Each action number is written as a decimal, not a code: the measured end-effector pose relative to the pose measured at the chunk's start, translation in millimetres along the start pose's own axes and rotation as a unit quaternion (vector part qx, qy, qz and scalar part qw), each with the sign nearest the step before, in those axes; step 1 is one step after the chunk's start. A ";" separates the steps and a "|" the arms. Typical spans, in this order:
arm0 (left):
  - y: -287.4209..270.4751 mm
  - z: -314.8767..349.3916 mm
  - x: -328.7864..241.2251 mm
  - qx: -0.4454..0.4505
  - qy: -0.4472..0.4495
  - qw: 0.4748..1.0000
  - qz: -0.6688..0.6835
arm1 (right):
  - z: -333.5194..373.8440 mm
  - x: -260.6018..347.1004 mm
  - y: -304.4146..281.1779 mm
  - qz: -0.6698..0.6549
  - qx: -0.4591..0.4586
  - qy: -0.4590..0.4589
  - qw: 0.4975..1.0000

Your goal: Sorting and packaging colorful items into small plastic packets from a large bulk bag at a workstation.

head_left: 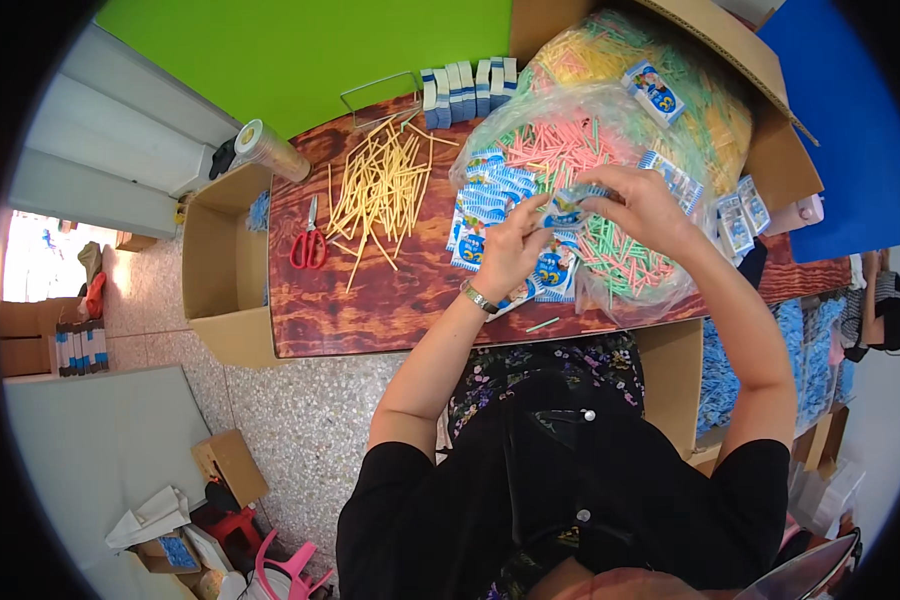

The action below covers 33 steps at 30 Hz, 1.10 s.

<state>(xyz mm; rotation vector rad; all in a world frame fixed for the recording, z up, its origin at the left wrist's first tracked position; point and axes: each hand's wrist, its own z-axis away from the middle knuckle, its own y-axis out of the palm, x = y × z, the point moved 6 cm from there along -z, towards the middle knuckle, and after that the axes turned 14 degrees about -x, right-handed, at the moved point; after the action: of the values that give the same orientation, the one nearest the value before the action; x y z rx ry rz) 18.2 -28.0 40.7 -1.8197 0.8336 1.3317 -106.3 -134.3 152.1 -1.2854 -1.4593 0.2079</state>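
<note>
Print sits mainly on the blue-and-white packets. Pile of packets [492, 205] on the table: bold white characters on blue patches, clearest on the front packet [555, 268], beside small coloured pictures; finer lines too small to read. Held packet [567, 208]: same blue-and-white print, partly covered by fingers, wording can't be made out. Loose packet [654, 93] on top of the clear bag [610, 105]: white characters on a rounded blue patch, small print blurred. Packets at the bag's right [735, 226]: blue print, too small to read. Blue-and-white bundles [468, 92] at the table's back: any lettering too small to tell.
</note>
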 end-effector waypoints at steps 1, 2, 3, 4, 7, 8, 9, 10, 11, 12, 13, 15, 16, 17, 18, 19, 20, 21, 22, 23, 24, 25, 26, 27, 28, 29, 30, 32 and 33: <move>-7.9 2.2 5.3 0.006 -0.038 0.997 -0.060 | 0.5 -2.2 3.5 -0.039 -0.033 0.084 0.995; -15.2 6.5 16.2 -0.009 -0.018 1.000 0.007 | -1.7 5.4 10.6 -0.008 -0.037 0.061 0.997; -16.0 7.3 14.5 -0.006 -0.019 1.000 0.005 | 0.0 -1.1 20.8 -0.010 -0.040 0.064 0.997; -24.2 7.1 7.4 -0.071 0.019 0.997 0.013 | 1.7 -4.8 31.5 -0.012 -0.081 -0.009 0.997; -55.5 9.2 32.3 -0.096 -0.004 0.995 -0.025 | -2.2 5.7 50.8 -0.029 -0.128 -0.054 0.990; -64.9 9.4 52.5 -0.066 -0.037 0.997 -0.032 | -5.5 4.9 61.7 -0.075 -0.085 0.000 0.994; -76.9 8.1 54.0 -0.076 -0.038 0.996 -0.019 | -6.4 4.0 71.7 -0.120 -0.042 0.056 0.990; -88.9 10.3 63.1 -0.072 -0.057 0.996 -0.019 | -5.8 3.8 73.2 -0.193 -0.048 0.121 0.973; -101.5 12.2 74.5 -0.069 -0.074 0.995 -0.018 | 0.4 -12.7 77.1 -0.193 -0.050 0.123 0.972; -111.8 14.2 87.6 -0.047 -0.094 0.994 -0.021 | 9.8 -40.2 85.5 -0.062 -0.017 0.062 0.996; -113.1 14.1 89.4 -0.042 -0.095 0.994 -0.019 | 19.6 -59.1 93.2 0.071 0.018 0.003 0.997; -120.4 21.1 98.4 -0.052 -0.153 0.987 0.002 | 42.5 -60.0 104.1 0.155 0.055 0.028 0.986; -122.3 25.6 118.6 -0.076 -0.160 0.984 0.008 | 50.3 -62.3 110.2 0.239 0.091 0.050 0.965; -118.0 25.3 122.3 -0.074 -0.161 0.984 0.009 | 52.7 -63.8 113.7 0.240 0.092 0.051 0.965; -117.0 23.5 119.0 -0.083 -0.084 0.986 -0.116 | 53.9 -67.1 115.1 0.282 0.076 0.063 0.954; -113.9 23.2 114.7 -0.091 -0.005 0.967 -0.238 | 55.3 -70.6 115.7 0.322 0.061 0.073 0.942; -109.6 21.1 109.2 -0.105 -0.029 0.963 -0.245 | 57.3 -74.8 118.3 0.323 0.060 0.075 0.941; -106.3 21.2 110.2 -0.104 -0.028 0.964 -0.244 | 57.6 -77.7 118.9 0.311 0.044 0.067 0.947; -104.8 21.5 111.2 -0.112 -0.025 0.961 -0.251 | 58.4 -80.4 118.3 0.299 0.027 0.059 0.952; -104.3 20.6 111.1 -0.120 -0.021 0.958 -0.259 | 58.2 -82.7 117.5 0.300 0.025 0.058 0.952; -98.4 18.7 99.8 -0.117 -0.019 0.959 -0.259 | 59.5 -84.4 115.7 0.321 0.017 0.036 0.946; -96.1 18.7 74.7 -0.172 0.084 0.918 -0.347 | 61.0 -85.7 113.6 0.343 0.008 0.015 0.939; -91.8 21.6 46.7 -0.226 0.184 0.855 -0.428 | 61.0 -85.1 110.1 0.342 0.008 0.015 0.939; -87.1 22.4 38.0 -0.226 0.183 0.855 -0.429 | 59.9 -77.6 103.2 0.332 -0.004 -0.007 0.943; -79.2 24.2 27.1 -0.219 0.219 0.868 -0.389 | 59.3 -70.4 96.4 0.321 -0.015 -0.028 0.946; -69.6 24.1 13.6 -0.210 0.257 0.878 -0.345 | 58.7 -67.3 89.3 0.323 -0.017 -0.027 0.946; -54.3 23.7 -0.9 -0.162 0.275 0.892 -0.320 | 56.9 -59.0 81.2 0.306 -0.048 -0.062 0.949; -25.8 21.8 -9.7 -0.104 0.252 0.935 -0.226 | 55.0 -48.3 68.9 0.289 -0.080 -0.097 0.949; -14.3 18.7 -23.0 -0.119 0.254 0.937 -0.209 | 54.0 -42.9 63.3 0.243 -0.103 -0.104 0.959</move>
<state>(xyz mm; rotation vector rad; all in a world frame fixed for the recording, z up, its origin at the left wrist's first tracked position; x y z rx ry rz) 14.9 -2.7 61.4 -2.4223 0.4974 0.7200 -121.8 -115.7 61.7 -1.8310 -1.3386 0.5409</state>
